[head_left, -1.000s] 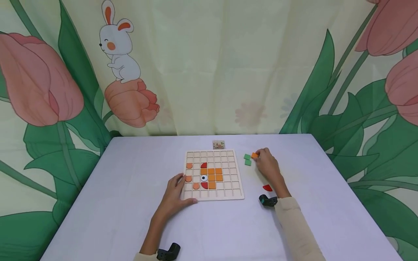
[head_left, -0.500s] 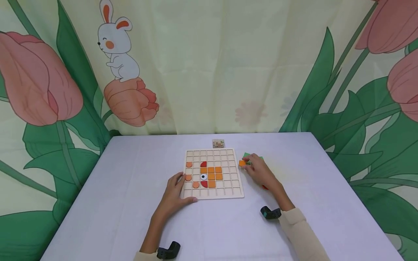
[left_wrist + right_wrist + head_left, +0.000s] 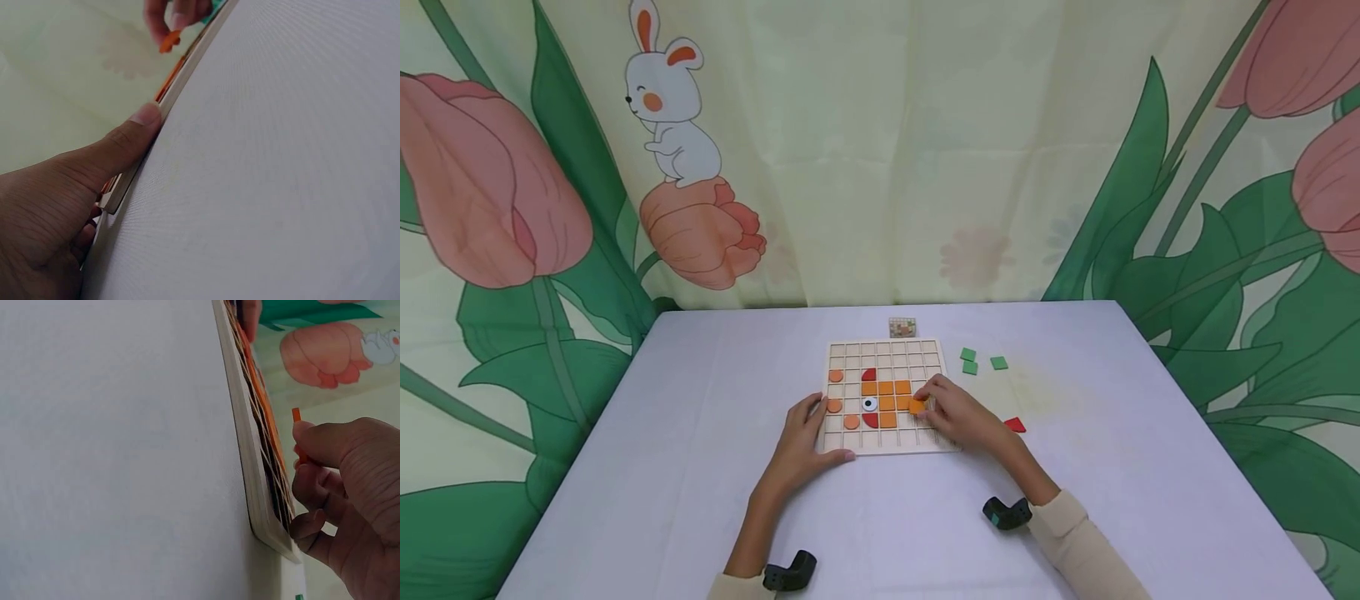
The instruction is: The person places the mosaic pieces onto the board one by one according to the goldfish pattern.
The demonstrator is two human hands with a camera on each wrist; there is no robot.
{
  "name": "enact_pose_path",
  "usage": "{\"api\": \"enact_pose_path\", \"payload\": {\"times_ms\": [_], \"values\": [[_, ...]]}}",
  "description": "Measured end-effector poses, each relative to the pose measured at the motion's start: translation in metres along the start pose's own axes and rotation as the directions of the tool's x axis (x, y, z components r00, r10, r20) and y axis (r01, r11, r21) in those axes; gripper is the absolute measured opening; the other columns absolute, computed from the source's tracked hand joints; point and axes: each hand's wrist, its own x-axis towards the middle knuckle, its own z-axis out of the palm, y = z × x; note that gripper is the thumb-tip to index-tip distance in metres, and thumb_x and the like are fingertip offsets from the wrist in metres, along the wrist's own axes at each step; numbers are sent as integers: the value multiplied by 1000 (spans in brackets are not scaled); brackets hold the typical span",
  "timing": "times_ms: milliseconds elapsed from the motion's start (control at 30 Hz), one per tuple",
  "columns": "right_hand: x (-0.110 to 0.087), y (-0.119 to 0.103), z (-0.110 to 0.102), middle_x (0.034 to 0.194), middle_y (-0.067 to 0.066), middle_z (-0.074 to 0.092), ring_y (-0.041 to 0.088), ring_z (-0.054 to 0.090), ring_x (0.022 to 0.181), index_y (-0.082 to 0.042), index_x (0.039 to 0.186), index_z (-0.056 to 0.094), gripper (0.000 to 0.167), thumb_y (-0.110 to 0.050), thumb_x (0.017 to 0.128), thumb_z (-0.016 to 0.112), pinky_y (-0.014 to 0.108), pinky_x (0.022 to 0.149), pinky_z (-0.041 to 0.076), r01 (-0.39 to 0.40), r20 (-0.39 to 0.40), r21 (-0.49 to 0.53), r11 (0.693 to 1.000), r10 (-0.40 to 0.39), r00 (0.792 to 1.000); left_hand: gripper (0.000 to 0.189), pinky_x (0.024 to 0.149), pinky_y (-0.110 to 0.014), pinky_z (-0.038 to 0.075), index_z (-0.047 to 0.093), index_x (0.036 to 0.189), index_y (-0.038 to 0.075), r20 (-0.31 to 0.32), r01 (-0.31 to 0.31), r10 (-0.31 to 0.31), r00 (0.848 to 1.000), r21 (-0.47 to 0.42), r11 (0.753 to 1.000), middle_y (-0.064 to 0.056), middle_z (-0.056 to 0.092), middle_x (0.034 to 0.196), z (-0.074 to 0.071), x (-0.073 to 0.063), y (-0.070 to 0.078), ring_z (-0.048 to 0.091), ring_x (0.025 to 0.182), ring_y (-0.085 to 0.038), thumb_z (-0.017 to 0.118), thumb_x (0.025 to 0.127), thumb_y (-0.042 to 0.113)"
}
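Observation:
A pale grid board (image 3: 917, 442) lies on the table. My left hand (image 3: 801, 437) grips its near left corner, thumb on the front edge and fingers along the left side. Over the board's right half, my right hand (image 3: 958, 412) pinches an orange square tile (image 3: 917, 406), seen edge-on between thumb and finger in the right wrist view (image 3: 296, 415). The tile is close to the grid; whether it touches is unclear. Set in the cells are several orange squares (image 3: 886, 402), two red quarter-round pieces (image 3: 869, 421), a white eye piece (image 3: 869, 403) and orange discs (image 3: 836, 406).
Three green tiles (image 3: 998, 363) lie right of the board, and a red piece (image 3: 1015, 425) sits nearer my right forearm. A small patterned card (image 3: 902, 327) stands behind the board. A printed curtain (image 3: 850, 167) hangs beyond the table's far edge.
My right hand has carried the orange tile leftward from beside the green tiles to over the board. The red piece and green tiles are uncovered again. The left hand stays put.

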Motion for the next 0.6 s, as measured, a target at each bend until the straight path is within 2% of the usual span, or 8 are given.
{"api": "enact_pose_path", "payload": {"times_ms": [167,367,600], "values": [[0,-8,10,110,-3,55,10,51,86,-9,114,67,26,-23,92,70,21,70,47,12,18,-46,999,-11,1000,106,110,-48,36,35,151,6,-8,-3,3,1000,1,1000,-9,27,156,0,-1,1,22,143,-29,87,68,46],[0,-14,15,107,-4,55,7,48,73,-13,113,67,27,-25,90,72,20,63,44,7,11,-116,993,-6,1000,106,110,-49,35,35,151,7,-5,-4,4,1000,-2,1000,-9,27,156,-1,-1,2,21,143,-30,87,68,47],[0,-21,13,106,-4,54,7,46,69,-13,112,67,27,-25,88,74,21,62,44,-25,16,-120,992,27,1000,107,109,-47,36,33,152,7,-1,0,0,1000,1,1000,-8,26,156,-1,-1,2,21,143,-28,87,68,47]]}}
